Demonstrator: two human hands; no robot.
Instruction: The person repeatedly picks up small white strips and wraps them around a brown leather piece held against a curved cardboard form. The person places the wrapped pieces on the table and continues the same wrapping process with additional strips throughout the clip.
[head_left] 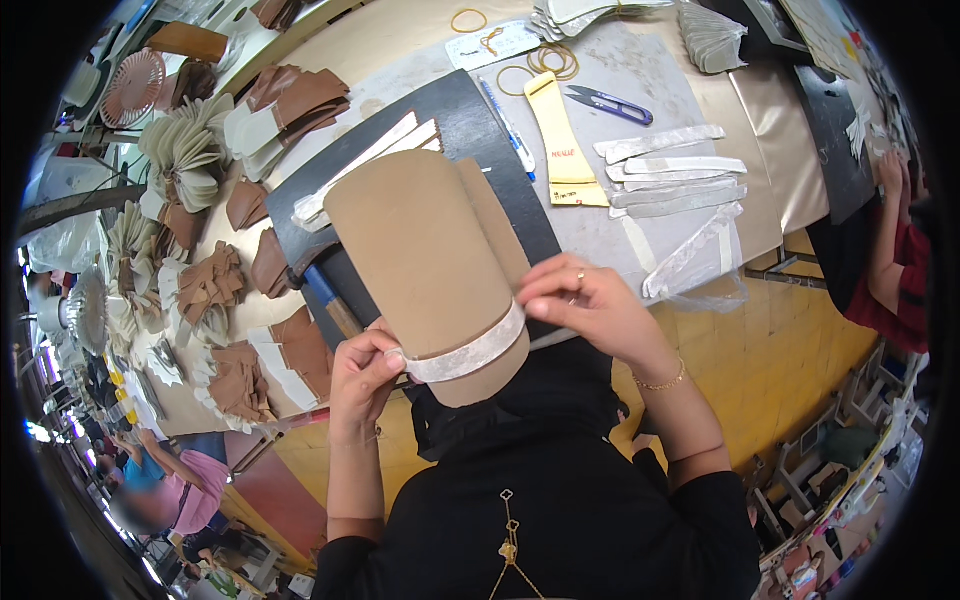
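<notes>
Tan leather pieces (425, 260), stacked and rounded at the near end, are being held over the table's near edge, with a pale strip (468, 355) lying across them. The left hand (362, 378) is pinching the strip's left end against the stack, while the right hand (580, 305) is pressing its other end at the right edge. Beyond them a dark board (460, 110) is lying on the table (640, 70). Farther right, more pale strips (675, 175) are lying beside a yellow tag (560, 140), and blue snips (610, 103) are resting behind.

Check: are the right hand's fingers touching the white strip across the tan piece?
Touching. The head view shows the right hand fingers pressing the white strip end against the tan piece edge.
</notes>
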